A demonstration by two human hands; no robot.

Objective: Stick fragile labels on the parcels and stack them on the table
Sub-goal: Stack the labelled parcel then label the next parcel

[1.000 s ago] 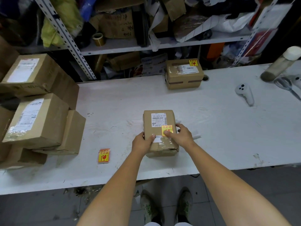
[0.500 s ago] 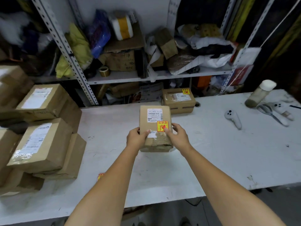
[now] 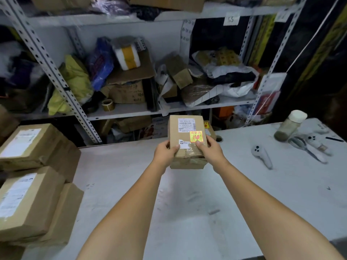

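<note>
A small brown cardboard parcel (image 3: 185, 134) is in the air above the far middle of the white table (image 3: 197, 203). It carries a white shipping label and a yellow-red fragile sticker (image 3: 196, 136). My left hand (image 3: 165, 152) grips its left near edge, and my right hand (image 3: 211, 152) grips its right near edge with the thumb by the sticker. Behind it, mostly hidden, another labelled parcel (image 3: 210, 130) rests at the table's back edge.
Several larger parcels (image 3: 32, 173) are stacked at the table's left end. A white controller (image 3: 262, 155), scissors (image 3: 302, 147), a second controller (image 3: 317, 145) and a capped bottle (image 3: 290, 125) lie at the right. Cluttered metal shelves (image 3: 131, 109) stand behind the table.
Both hands lifted the parcel off the table and carried it away from me toward the parcel at the back edge. The camera tilted up, so the sheet of stickers left the view.
</note>
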